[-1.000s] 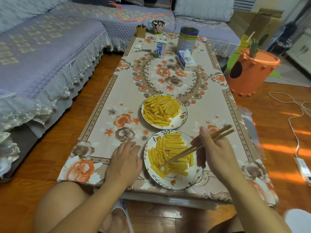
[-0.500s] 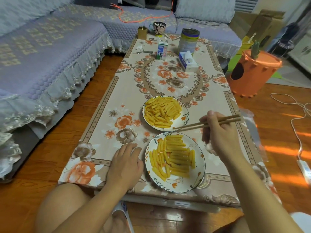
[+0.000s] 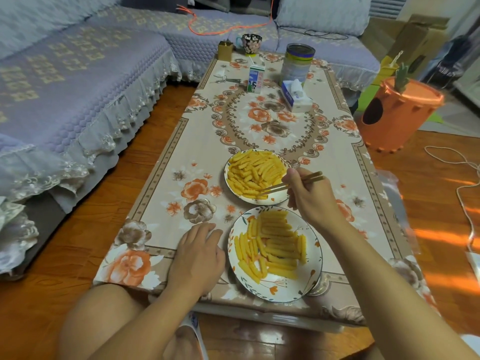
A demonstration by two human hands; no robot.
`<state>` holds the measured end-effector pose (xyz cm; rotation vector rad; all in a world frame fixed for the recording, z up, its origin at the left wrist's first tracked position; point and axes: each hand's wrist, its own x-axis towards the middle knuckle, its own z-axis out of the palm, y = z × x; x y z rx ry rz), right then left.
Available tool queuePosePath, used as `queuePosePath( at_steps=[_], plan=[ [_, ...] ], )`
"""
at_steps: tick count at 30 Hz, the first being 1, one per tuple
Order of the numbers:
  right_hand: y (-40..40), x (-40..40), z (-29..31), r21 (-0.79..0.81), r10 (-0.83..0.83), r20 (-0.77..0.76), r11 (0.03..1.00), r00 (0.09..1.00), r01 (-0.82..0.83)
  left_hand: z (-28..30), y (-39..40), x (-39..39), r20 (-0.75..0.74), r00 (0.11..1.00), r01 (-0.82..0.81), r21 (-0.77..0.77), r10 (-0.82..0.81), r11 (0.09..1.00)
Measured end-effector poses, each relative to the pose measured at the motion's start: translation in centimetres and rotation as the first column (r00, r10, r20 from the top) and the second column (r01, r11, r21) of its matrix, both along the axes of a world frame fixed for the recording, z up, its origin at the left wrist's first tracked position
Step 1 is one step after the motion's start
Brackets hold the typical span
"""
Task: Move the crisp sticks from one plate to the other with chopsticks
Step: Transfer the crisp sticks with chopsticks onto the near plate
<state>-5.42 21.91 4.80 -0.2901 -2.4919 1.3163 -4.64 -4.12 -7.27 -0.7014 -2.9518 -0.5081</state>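
Two white floral plates sit on the low table. The far plate (image 3: 276,198) carries a heap of yellow crisp sticks (image 3: 253,171). The near plate (image 3: 310,281) has several crisp sticks (image 3: 275,245) laid out in rows. My right hand (image 3: 310,196) grips a pair of wooden chopsticks (image 3: 275,188), and their tips reach into the near right side of the far heap. Whether the tips hold a stick I cannot make out. My left hand (image 3: 198,255) rests flat on the tablecloth just left of the near plate.
At the table's far end stand a milk carton (image 3: 255,80), a tin can (image 3: 297,63), a tissue box (image 3: 296,96), a mug (image 3: 250,42) and a small gold box (image 3: 225,50). A sofa runs along the left and back. An orange bin (image 3: 394,118) stands on the floor at right.
My right hand has carried the chopsticks from the near plate up to the far plate, and their tips now sit in the far heap. My left hand has stayed put.
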Motion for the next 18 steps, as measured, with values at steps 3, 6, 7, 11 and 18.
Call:
queuePosePath(
  at_steps=[3,6,7,11,18],
  plan=[
    [0.5,0.0,0.6,0.013,-0.005,0.003,1.0,1.0,0.005,0.0,0.0,0.1,0.003,1.0,-0.003,-0.003,0.003,1.0],
    [1.0,0.1,1.4,-0.036,-0.04,-0.029,0.999,0.999,0.039,0.0,0.0,0.1,0.015,1.0,-0.005,-0.005,0.005,1.0],
    [1.2,0.2,1.6,-0.051,-0.05,-0.039,0.998,0.998,0.048,0.0,0.0,0.1,0.016,1.0,-0.006,-0.005,0.006,1.0],
    [1.8,0.8,2.5,-0.119,-0.092,-0.072,0.989,0.993,0.083,0.1,0.0,0.1,0.026,1.0,-0.001,-0.016,0.002,1.0],
    [2.0,2.1,4.6,-0.216,-0.156,-0.127,0.968,0.979,0.126,0.2,0.0,0.1,0.032,0.999,-0.007,-0.016,0.007,1.0]
  ],
)
